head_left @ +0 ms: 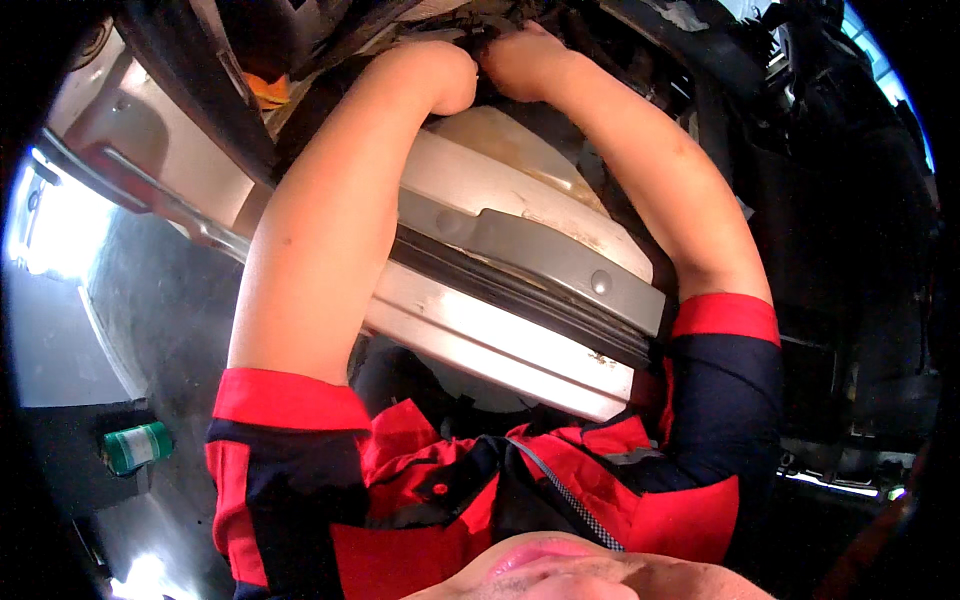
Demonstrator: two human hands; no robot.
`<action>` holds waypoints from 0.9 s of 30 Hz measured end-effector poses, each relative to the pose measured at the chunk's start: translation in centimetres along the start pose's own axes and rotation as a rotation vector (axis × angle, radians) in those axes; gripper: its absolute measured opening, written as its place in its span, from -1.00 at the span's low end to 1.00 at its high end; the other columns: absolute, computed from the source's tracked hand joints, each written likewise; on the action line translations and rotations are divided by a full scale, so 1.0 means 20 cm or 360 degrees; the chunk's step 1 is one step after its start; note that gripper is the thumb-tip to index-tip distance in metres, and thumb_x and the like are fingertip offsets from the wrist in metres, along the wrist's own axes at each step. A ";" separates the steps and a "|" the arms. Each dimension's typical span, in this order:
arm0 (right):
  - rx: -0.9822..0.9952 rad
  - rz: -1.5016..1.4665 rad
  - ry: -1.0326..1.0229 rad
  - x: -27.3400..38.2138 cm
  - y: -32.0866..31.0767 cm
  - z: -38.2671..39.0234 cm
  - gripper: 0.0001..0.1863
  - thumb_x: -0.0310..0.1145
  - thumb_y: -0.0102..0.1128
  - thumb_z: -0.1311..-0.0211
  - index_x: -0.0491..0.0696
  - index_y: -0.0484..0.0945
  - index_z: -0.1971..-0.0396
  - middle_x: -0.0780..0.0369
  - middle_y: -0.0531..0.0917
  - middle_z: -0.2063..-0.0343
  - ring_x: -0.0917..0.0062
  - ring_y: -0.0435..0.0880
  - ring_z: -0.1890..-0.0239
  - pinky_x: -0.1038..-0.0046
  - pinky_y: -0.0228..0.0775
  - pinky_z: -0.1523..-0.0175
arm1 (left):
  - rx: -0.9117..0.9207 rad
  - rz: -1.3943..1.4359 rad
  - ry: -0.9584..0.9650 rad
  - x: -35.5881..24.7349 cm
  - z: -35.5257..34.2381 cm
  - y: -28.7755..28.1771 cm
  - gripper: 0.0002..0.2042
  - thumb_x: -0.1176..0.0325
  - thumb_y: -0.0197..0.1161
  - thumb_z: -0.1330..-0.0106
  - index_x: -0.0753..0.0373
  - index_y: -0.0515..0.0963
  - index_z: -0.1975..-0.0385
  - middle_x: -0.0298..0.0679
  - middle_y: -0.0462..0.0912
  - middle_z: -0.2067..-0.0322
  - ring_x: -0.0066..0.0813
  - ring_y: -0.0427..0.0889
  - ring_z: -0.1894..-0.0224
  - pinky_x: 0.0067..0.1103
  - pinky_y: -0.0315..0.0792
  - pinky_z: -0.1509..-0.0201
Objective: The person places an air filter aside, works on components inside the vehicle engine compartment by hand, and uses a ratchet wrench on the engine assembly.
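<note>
Both my bare arms reach forward over a car's door sill (520, 340) into the dark floor area of its stripped cabin. My left hand (452, 78) is bent down at the wrist among dark parts, and its fingers are hidden. Just right of it, my right hand (527, 65) looks curled closed; whatever it grips is out of sight. The two hands are close together, a little apart. Below them lie a bare, stained floor panel (490, 140) and a grey plastic sill trim (540, 250) with a round fastener.
An orange piece (266, 92) shows among dark trim at the upper left. Dark wiring and brackets (780, 60) crowd the upper right. A pale metal body edge (150, 190) runs along the left. On the floor at the lower left lies a green cylindrical container (137, 447) with a pale label.
</note>
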State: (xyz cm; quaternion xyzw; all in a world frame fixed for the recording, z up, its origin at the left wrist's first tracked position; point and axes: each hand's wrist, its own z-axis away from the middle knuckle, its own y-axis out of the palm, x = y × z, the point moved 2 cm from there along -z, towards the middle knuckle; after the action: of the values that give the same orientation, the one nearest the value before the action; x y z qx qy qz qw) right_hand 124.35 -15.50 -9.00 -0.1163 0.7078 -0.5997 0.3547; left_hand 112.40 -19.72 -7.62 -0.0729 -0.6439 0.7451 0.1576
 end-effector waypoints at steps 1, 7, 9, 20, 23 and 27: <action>0.0283 0.0033 0.0071 0.02 -0.01 -0.01 -0.68 -0.49 0.13 0.05 0.04 0.68 0.24 0.12 0.67 0.17 0.23 0.64 0.08 0.12 0.41 0.01 | 0.0003 0.0008 -0.0006 0.01 -0.02 0.02 -0.43 0.48 -0.05 -0.15 0.03 0.34 -0.25 -0.17 0.45 -0.16 -0.17 0.48 -0.15 -0.36 0.34 -0.23; -0.0106 0.0088 -0.0003 0.00 0.03 -0.01 -0.66 -0.47 0.16 0.04 0.10 0.67 0.20 0.14 0.67 0.14 0.27 0.63 0.04 0.18 0.37 -0.08 | 0.0044 -0.0019 -0.0045 0.01 -0.01 0.00 -0.42 0.48 -0.05 -0.13 0.04 0.34 -0.25 -0.15 0.45 -0.15 -0.17 0.47 -0.15 -0.36 0.34 -0.23; -0.0013 0.0083 0.0025 -0.02 0.03 -0.01 -0.67 -0.47 0.16 0.03 0.09 0.67 0.20 0.14 0.67 0.15 0.28 0.63 0.04 0.20 0.36 -0.10 | 0.0035 -0.0023 0.0010 0.01 -0.02 -0.01 -0.42 0.49 -0.05 -0.13 0.04 0.33 -0.26 -0.15 0.45 -0.15 -0.17 0.47 -0.16 -0.35 0.33 -0.24; -0.0232 0.0297 -0.0148 -0.04 0.00 0.00 -0.67 -0.47 0.15 0.00 0.03 0.65 0.17 0.14 0.67 0.17 0.25 0.65 0.10 0.19 0.48 0.04 | 0.0026 0.0063 -0.0012 -0.02 0.00 -0.03 -0.43 0.48 -0.07 -0.15 0.00 0.35 -0.25 -0.18 0.43 -0.18 -0.17 0.45 -0.17 -0.37 0.32 -0.25; 0.0355 -0.0038 -0.0104 0.01 -0.06 -0.01 -0.74 -0.34 0.07 -0.16 -0.01 0.59 0.16 0.07 0.65 0.17 0.14 0.62 0.11 0.19 0.47 0.05 | 0.0028 0.0069 -0.0028 0.00 -0.02 0.00 -0.43 0.47 -0.07 -0.16 0.00 0.34 -0.26 -0.17 0.43 -0.18 -0.17 0.45 -0.17 -0.37 0.32 -0.25; 0.0442 -0.0002 0.0057 -0.03 -0.02 -0.01 -0.75 -0.29 0.07 -0.19 0.00 0.59 0.17 0.08 0.65 0.19 0.16 0.63 0.13 0.20 0.45 0.01 | 0.0027 0.0073 -0.0095 0.00 -0.05 0.01 -0.43 0.46 -0.06 -0.16 -0.02 0.33 -0.26 -0.18 0.45 -0.16 -0.17 0.47 -0.16 -0.38 0.33 -0.24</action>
State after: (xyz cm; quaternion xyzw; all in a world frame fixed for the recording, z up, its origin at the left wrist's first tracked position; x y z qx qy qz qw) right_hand 124.61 -15.15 -8.42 -0.0557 0.6240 -0.6941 0.3545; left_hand 112.69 -18.76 -8.03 -0.0640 -0.6403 0.7557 0.1219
